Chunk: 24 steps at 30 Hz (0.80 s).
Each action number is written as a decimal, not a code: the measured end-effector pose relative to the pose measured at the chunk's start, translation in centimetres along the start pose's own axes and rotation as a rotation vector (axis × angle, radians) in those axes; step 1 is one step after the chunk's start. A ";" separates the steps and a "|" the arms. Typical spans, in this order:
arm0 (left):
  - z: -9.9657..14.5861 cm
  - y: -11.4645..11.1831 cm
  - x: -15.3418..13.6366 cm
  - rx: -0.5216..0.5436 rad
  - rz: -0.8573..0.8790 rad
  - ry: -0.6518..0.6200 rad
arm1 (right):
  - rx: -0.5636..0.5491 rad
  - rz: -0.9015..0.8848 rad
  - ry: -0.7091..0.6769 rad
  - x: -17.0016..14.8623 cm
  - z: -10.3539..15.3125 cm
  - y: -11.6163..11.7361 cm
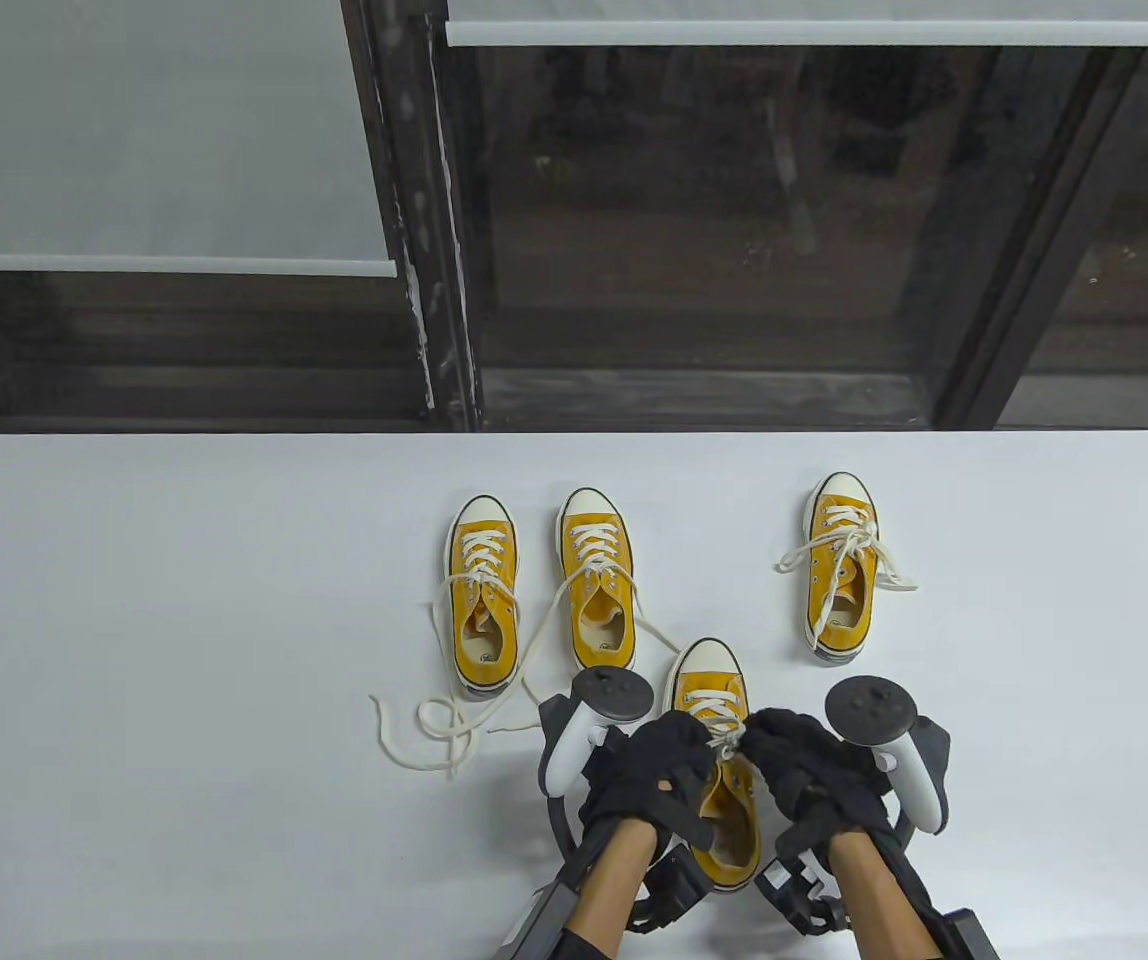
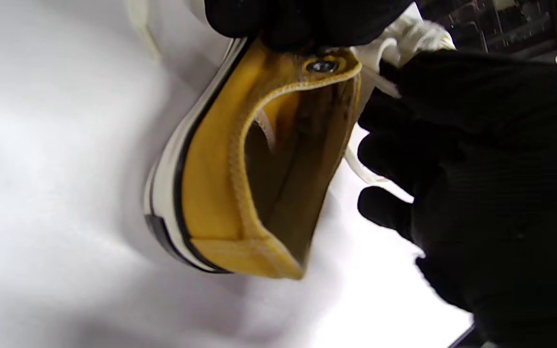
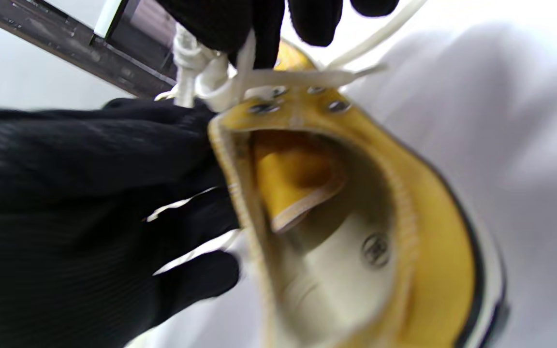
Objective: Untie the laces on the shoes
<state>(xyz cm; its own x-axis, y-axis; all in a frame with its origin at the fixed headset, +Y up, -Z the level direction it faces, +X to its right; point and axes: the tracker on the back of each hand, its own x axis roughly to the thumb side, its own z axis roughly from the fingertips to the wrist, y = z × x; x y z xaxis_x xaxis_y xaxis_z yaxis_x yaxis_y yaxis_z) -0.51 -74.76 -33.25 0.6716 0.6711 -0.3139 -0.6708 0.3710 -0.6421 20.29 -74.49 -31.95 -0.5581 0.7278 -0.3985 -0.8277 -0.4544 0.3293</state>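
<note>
Near shoe (image 1: 717, 760): yellow canvas low-top, closest to me on the white worktop (image 1: 184, 600), toe pointing away, between my two hands.
Knot (image 1: 729, 742): white lace bunched at the top eyelets, looks tied as far as I can tell.
Left hand (image 1: 656, 775): on the shoe's left side at the knot; the fingers (image 2: 307, 21) press on the collar by the top eyelet. Whether they pinch lace I can't tell.
Right hand (image 1: 802, 765): fingers (image 3: 240, 29) closed onto the lace at the knot.
Handling, my guess: flat cotton lace, soft, limp, light, grippy enough for gloves. Shoe is light, canvas flexes, so it'll slide or tip if I tug hard. I'd steady the collar and pull a free end, not a loop.
Other shoes: left pair (image 1: 539, 590) well apart from me, laces trailing loose on the worktop; far right shoe (image 1: 839, 565) with lace ends splayed, also looks undone.
Containers: none in view. Shoe openings show only insoles.
</note>
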 end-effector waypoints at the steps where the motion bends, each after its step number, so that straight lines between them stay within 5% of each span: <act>1: 0.1 0.0 0.3 0.016 -0.020 0.002 | -0.006 0.012 -0.008 0.1 0.0 0.0; 7: 1.2 -0.2 2.0 0.153 -0.249 -0.001 | -0.021 0.096 -0.062 0.8 0.3 0.1; 11: 1.2 0.4 1.1 0.182 -0.169 0.039 | -0.234 0.308 -0.027 1.0 0.8 0.1; 16: 0.9 0.4 1.0 0.111 -0.118 0.000 | -0.021 0.180 -0.076 1.0 0.2 0.6; 19: 0.9 0.4 1.0 0.131 -0.154 0.012 | -0.102 0.265 -0.071 1.1 0.4 0.6; 24: 0.8 0.4 0.6 0.147 -0.099 0.081 | -0.421 0.522 -0.025 1.7 1.0 1.3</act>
<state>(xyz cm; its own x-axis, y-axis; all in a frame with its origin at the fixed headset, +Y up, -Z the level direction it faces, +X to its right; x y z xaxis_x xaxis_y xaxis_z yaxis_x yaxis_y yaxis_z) -0.64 -73.70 -33.13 0.7560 0.5749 -0.3130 -0.6346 0.5266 -0.5656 18.32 -73.36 -31.30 -0.8939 0.3681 -0.2557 -0.4051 -0.9077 0.1096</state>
